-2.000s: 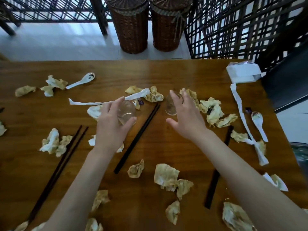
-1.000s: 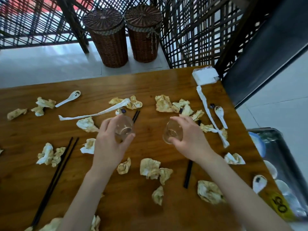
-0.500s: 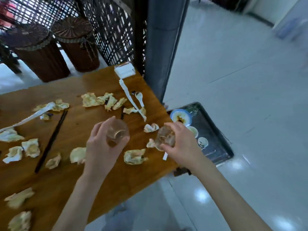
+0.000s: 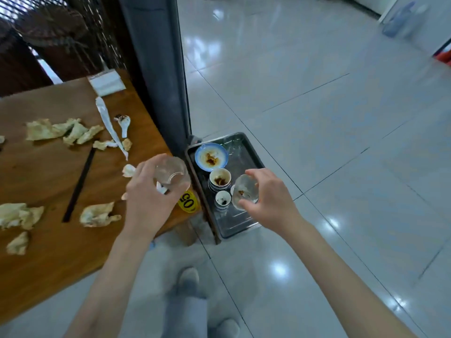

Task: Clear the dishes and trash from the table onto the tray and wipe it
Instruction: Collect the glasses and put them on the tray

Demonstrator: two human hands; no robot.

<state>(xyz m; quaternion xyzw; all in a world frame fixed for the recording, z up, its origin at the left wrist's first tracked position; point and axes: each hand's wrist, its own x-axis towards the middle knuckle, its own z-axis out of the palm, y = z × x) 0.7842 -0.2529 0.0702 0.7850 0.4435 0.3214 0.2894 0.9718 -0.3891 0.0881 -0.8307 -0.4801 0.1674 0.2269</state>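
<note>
the wooden table (image 4: 48, 240) fills the 9 o'clock side of the view, its brown top littered with crumpled stained napkins (image 4: 97, 214), a black chopstick (image 4: 79, 185) lying near the middle, a long white paper wrapper (image 4: 109, 129) and a white spoon (image 4: 124, 124) toward 11 o'clock, and a white napkin box (image 4: 106, 82) at the far corner. a yellow sticker reading 50 (image 4: 187, 203) marks the near corner. the floor (image 4: 341, 118) is pale glossy tile with dark grout lines and bright light spots. a dark pillar (image 4: 158, 69) rises at 12 o'clock, with lattice screens at 10 o'clock.

the metal tray (image 4: 240, 224) sits low beside the table's corner, near the centre of the view, holding a blue-rimmed plate (image 4: 211, 157) with brown sauce, a stack of small bowls (image 4: 219, 180) and a small cup (image 4: 222, 199).

the left hand (image 4: 146, 203) curls around a clear glass (image 4: 172, 175) over the table's corner. the right hand (image 4: 271, 198) pinches a second clear glass (image 4: 244, 191) by its rim, above the tray, just beside the cup.
</note>
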